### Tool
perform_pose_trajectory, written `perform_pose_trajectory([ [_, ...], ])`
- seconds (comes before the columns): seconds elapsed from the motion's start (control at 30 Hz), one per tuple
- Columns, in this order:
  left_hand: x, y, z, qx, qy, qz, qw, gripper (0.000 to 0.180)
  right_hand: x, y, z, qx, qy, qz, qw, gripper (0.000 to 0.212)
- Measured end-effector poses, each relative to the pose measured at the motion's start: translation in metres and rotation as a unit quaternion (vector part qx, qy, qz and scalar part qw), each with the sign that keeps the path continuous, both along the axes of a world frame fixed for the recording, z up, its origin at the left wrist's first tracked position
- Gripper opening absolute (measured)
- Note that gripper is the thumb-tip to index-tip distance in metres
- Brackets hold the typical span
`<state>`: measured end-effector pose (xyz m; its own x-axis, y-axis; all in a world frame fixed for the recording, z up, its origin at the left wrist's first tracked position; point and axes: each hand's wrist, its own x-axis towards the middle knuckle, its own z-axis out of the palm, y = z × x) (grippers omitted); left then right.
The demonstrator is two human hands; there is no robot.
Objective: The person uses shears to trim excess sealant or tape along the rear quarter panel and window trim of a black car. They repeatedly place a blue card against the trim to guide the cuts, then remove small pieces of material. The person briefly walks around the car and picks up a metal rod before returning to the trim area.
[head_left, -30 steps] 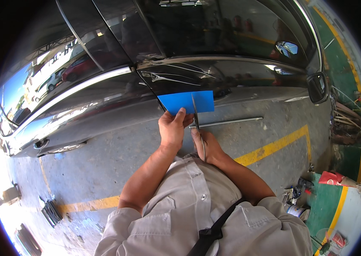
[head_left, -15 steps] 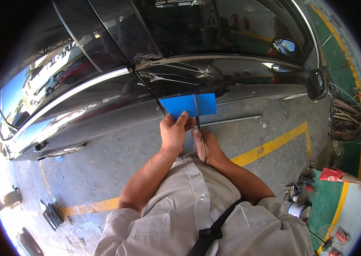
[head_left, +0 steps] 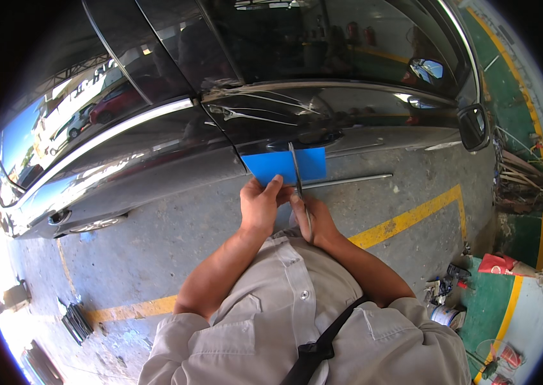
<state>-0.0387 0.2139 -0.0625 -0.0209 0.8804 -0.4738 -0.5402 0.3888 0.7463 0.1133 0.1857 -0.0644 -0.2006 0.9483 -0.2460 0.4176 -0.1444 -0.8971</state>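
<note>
A flat blue sheet [head_left: 268, 165] is pinched at its near edge between the thumb and fingers of my left hand [head_left: 261, 204]. My right hand [head_left: 315, 218] is closed around a pair of scissors [head_left: 297, 170] whose narrow metal blade lies across the sheet, right of its middle. How far the blades are apart I cannot tell. Both hands are close together in front of my belly, and the sheet is held out toward the side of a black car [head_left: 374, 106]. Several scratches and dents [head_left: 255, 115] mark the car door just beyond the sheet.
A long thin metal trim strip [head_left: 355, 179] shows beyond my right hand. The car's side mirror [head_left: 474, 127] sticks out at the right. Yellow lines [head_left: 406, 218] cross the grey floor. At the right are a round can [head_left: 446, 317], a red bag [head_left: 499, 264] and a pile of scrap strips [head_left: 522, 173].
The blue sheet and both hands have come slightly nearer to me. The scissor blade has tilted a little, its tip leaning more to the left.
</note>
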Motion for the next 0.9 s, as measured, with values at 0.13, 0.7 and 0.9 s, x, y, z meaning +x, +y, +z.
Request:
perform_pose_trajectory([
  [0.13,0.004,-0.011,-0.004,-0.014,0.011,-0.037,0.999,0.013,0.006,0.003,0.001,-0.042,0.01,0.006,0.999,0.064],
  [0.7,-0.032,0.05,-0.032,0.097,0.178,0.058,0.978,0.018,0.05,0.027,-0.019,0.045,0.01,-0.068,0.997,0.042],
  [0.9,-0.037,0.107,-0.027,0.106,0.173,0.14,0.969,0.019,0.045,0.075,0.004,0.221,-0.063,0.009,0.973,0.034],
])
